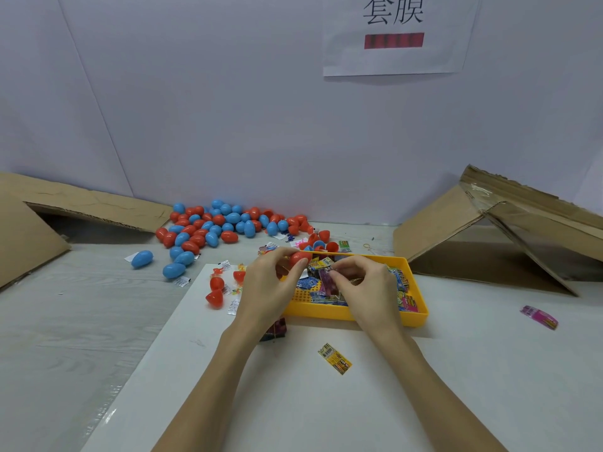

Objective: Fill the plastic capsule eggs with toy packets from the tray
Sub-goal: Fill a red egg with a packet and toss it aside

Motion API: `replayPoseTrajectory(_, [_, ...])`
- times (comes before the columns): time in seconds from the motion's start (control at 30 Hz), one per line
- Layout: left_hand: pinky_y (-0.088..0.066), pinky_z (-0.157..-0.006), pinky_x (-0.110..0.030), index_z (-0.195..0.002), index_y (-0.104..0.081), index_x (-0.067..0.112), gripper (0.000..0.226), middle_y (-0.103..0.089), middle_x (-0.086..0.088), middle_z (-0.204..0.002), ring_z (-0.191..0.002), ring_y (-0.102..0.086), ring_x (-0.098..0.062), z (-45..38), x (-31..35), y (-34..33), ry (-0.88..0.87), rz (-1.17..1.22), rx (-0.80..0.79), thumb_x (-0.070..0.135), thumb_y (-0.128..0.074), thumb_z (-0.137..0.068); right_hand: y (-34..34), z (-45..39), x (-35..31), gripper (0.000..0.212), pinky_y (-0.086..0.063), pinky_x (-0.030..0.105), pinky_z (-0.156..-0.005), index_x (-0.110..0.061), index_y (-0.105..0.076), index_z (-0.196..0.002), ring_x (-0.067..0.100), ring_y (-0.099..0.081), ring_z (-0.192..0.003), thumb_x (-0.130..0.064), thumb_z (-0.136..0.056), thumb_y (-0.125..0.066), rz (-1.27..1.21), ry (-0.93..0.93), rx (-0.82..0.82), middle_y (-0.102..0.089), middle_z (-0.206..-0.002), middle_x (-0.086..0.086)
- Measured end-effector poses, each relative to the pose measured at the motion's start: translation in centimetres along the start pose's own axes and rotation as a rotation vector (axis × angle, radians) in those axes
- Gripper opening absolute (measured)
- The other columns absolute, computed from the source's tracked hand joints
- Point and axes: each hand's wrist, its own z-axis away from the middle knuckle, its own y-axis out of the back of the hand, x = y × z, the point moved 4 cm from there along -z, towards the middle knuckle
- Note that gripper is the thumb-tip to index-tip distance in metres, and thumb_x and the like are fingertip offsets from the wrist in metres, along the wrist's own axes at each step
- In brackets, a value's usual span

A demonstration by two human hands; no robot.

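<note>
The left hand [272,282] grips a red egg [299,257] over the far left corner of the yellow tray [419,316], its long axis lying left to right. The right hand [367,283] pinches a purple packet [326,282] hanging lengthwise, far to near, above the tray's packets.

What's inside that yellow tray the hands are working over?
The yellow tray holds a jumble of small printed toy packets in blue, pink and yellow. Its perforated floor shows on the left. The right hand covers the middle, so what lies there is hidden.
</note>
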Motion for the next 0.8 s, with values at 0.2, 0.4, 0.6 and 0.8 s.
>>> replayPoseTrajectory(0.2, [-0.049,-0.077,-0.011,-0.124,-0.07,0.02,0.036,-0.07,0.006,-0.106,-0.093,-0.062,-0.007,0.0,0.1,-0.1,0.001,-0.013,-0.025,0.04,-0.068,-0.094,0.2,0.0,-0.1,0.016,-0.06,0.024,-0.069,-0.019,-0.076,-0.092,0.004,-0.068,-0.08,-0.033,-0.086,-0.083,0.068,0.018,-0.002,-0.072,-0.082,-0.01])
replayPoseTrajectory(0.4, [-0.047,-0.07,-0.008,-0.116,-0.071,0.02,0.034,-0.071,0.009,-0.095,-0.085,-0.064,-0.005,0.0,0.2,0.0,0.009,0.016,-0.028,0.045,-0.065,-0.094,0.4,-0.1,0.0,0.016,-0.06,0.029,-0.07,-0.019,-0.078,-0.092,0.007,-0.068,-0.08,-0.035,-0.089,-0.079,0.151,0.085,-0.011,-0.075,-0.085,-0.007])
replayPoseTrajectory(0.6, [-0.052,-0.072,-0.015,-0.104,-0.073,0.023,0.038,-0.072,0.014,-0.087,-0.085,-0.066,-0.003,0.1,0.9,-0.3,0.021,0.177,-0.077,0.055,-0.055,-0.093,1.1,-0.8,0.7,0.018,-0.052,0.015,-0.059,-0.023,-0.076,-0.086,0.003,-0.068,-0.069,-0.04,-0.089,-0.077,-0.009,-0.038,0.042,-0.07,-0.073,-0.014])
replayPoseTrajectory(0.8, [-0.056,-0.071,-0.017,-0.105,-0.073,0.025,0.024,-0.075,0.011,-0.092,-0.082,-0.073,-0.01,0.5,2.2,-0.9,0.116,0.502,-0.277,0.042,-0.06,-0.096,1.2,-0.9,0.8,0.034,-0.057,0.019,-0.059,-0.018,-0.079,-0.082,0.005,-0.072,-0.064,-0.051,-0.086,-0.074,-0.219,-0.142,0.044,-0.074,-0.065,-0.009])
